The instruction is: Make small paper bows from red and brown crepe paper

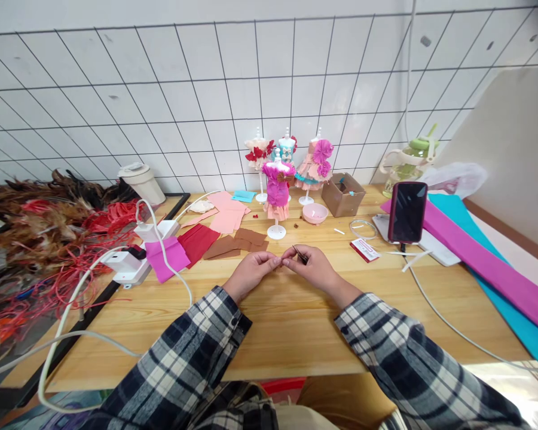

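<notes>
My left hand point(252, 272) and my right hand point(311, 267) meet over the middle of the wooden table point(296, 322), fingertips touching. Both are closed in a pinch. The right hand grips thin dark tweezers point(300, 254) that point up and left. The left hand pinches a tiny piece that is too small to name. Just beyond the hands stands a small mannequin in a magenta paper dress point(277, 191) on a white stand. Brown paper sheets point(235, 243) lie left of that stand.
Three more dressed mannequins point(314, 161) stand at the back wall. Pink, red and magenta papers point(197, 239), a pink bowl point(314, 212), a cardboard box point(342, 194), an upright phone point(407, 212), magenta and teal paper rolls point(488, 263), chargers with white cables point(130, 263) and feathers point(31, 221) surround the area.
</notes>
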The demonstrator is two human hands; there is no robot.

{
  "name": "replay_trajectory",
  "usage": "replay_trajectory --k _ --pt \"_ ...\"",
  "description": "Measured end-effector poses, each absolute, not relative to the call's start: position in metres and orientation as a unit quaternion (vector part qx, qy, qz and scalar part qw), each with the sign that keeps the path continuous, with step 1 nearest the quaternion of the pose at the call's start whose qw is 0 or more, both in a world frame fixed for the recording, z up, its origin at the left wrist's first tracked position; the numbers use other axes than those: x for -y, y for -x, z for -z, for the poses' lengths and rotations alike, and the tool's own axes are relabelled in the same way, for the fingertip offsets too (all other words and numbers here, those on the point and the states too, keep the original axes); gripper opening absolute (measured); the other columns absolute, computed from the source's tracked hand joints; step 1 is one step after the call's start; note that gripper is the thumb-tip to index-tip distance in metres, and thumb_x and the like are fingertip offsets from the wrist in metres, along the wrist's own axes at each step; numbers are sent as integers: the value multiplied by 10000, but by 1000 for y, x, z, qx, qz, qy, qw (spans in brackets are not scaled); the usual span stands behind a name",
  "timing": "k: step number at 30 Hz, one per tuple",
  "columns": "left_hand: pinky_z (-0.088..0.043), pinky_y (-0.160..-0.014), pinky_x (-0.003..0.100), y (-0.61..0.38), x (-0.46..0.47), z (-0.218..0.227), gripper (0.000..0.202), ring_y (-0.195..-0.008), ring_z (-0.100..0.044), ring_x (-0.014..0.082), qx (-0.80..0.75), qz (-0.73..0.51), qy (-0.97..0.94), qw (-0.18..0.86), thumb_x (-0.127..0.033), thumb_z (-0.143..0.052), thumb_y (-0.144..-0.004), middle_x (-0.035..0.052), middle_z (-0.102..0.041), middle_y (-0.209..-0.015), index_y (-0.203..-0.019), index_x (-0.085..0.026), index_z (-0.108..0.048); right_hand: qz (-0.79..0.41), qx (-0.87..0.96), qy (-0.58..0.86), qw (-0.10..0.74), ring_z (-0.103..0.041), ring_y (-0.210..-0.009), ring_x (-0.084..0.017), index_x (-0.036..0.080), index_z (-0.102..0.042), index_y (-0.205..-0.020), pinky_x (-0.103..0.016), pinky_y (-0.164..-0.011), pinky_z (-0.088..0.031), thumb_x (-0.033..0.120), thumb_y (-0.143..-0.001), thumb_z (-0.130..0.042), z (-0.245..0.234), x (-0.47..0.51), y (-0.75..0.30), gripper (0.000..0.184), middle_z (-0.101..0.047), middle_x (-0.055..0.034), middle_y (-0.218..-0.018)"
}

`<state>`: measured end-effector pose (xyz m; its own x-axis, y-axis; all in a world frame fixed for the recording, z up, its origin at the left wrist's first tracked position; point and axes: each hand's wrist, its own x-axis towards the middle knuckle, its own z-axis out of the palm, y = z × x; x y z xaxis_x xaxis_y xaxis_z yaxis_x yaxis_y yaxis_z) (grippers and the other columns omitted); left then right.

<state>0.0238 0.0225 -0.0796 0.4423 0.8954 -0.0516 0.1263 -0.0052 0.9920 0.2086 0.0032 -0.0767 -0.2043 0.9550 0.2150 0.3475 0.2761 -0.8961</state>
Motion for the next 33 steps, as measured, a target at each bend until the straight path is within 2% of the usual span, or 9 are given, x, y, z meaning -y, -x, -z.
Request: replay_trajectory --k 3,7,13,16,22,26,28,30,33 --pt "-455 -740 277 -25 -22 79 349 -747 -605 169 -412 -339 -633 560 -463 -699 -693 29 -697 -803 -838 -146 -695 -363 675 485 420 -431 -561 -87 164 -663 -803 -215 -541 -340 338 -774 -595 75 -3 -209 189 -599 16 -672" --pt "-468 -750 291 -28 -21 78 300 -771 -613 180 -411 -360 -660 516 -423 -708 -685 59 -701 -816 -782 -139 -693 -369 667 489 423 -451 -565 -90 165 -654 -792 -216 -547 -358 340 -771 -592 76 -3 -209 187 -623 6 -702" --pt "-474 -728 280 -26 -22 80 268 -753 -613 173 -414 -356 -673 499 -391 -694 -705 64 -695 -811 -783 -135 -686 -405 669 467 413 -560 -699 -127 163 -660 -837 -247 -671 -429 364 -781 -587 81 -5 -210 221 -656 -14 -771" --pt "-470 -745 285 -24 -24 81 271 -756 -613 177 -416 -344 -696 474 -398 -684 -717 62 -691 -800 -788 -136 -694 -398 670 476 407 -553 -691 -125 159 -655 -835 -246 -662 -422 365 -758 -616 80 -5 -210 223 -651 -13 -767" --pt "-460 -793 295 -25 -23 79 272 -809 -618 191 -416 -335 -718 447 -412 -659 -741 67 -705 -846 -805 -153 -715 -399 658 487 413 -522 -679 -116 163 -603 -795 -241 -665 -411 349 -790 -565 83 -7 -209 190 -600 6 -736" --pt "-467 -771 304 -25 -23 78 290 -778 -621 193 -439 -369 -659 487 -427 -696 -691 64 -709 -817 -771 -148 -695 -393 651 495 420 -526 -689 -123 178 -559 -965 -247 -667 -422 426 -867 -472 85 -7 -210 280 -565 14 -732" --pt "-472 -768 310 -25 -23 77 311 -771 -624 194 -448 -394 -622 507 -437 -705 -678 60 -709 -805 -788 -146 -686 -362 669 510 401 -527 -698 -128 196 -533 -1019 -253 -671 -421 450 -928 -343 85 -5 -210 331 -562 10 -744" --pt "-473 -779 314 -24 -24 77 328 -781 -624 194 -454 -413 -602 510 -443 -702 -680 60 -708 -811 -807 -142 -681 -326 708 512 361 -534 -702 -133 207 -528 -979 -260 -689 -415 431 -962 -245 84 -2 -208 362 -566 5 -735" --pt "-471 -799 316 -23 -24 77 343 -806 -624 193 -452 -428 -596 507 -451 -694 -690 68 -708 -841 -817 -133 -679 -315 753 497 294 -548 -646 -133 227 -508 -935 -248 -657 -399 421 -971 -244 81 3 -203 329 -575 19 -676"
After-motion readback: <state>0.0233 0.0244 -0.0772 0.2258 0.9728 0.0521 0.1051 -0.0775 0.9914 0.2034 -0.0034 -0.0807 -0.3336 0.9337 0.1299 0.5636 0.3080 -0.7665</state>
